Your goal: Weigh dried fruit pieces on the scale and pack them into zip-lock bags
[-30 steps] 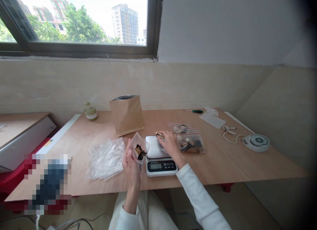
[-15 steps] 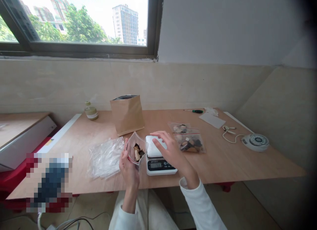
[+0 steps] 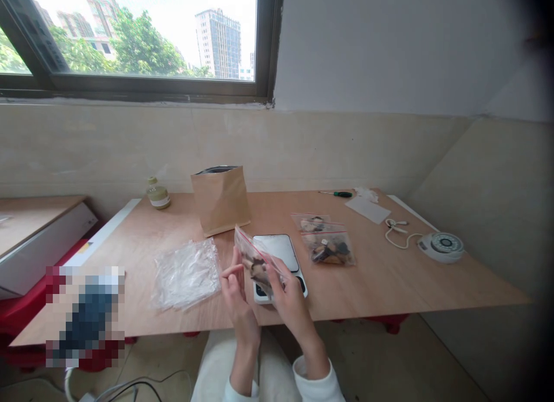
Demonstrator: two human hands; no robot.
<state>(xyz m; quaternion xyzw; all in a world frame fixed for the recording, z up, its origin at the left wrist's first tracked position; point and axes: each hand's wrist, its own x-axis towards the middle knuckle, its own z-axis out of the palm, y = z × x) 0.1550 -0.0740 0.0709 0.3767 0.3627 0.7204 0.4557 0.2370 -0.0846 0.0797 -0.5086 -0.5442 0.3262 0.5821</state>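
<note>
Right hand (image 3: 289, 298) leaves the scale (image 3: 277, 253) platform, now joins left hand (image 3: 236, 289) at frame centre, pinching the small zip bag (image 3: 255, 262); bag mouth flattens, held above scale display.

A wide window (image 3: 130, 38) with a dark frame runs along the far wall, letting in bright daylight; trees and tall buildings stand outside. Below it the wall (image 3: 108, 142) is faced in pale beige stone, and above, to the right, it is plain white. A light wooden bench (image 3: 389, 286) is pushed into the corner. To the left sits a lower wooden surface (image 3: 30, 217).
</note>
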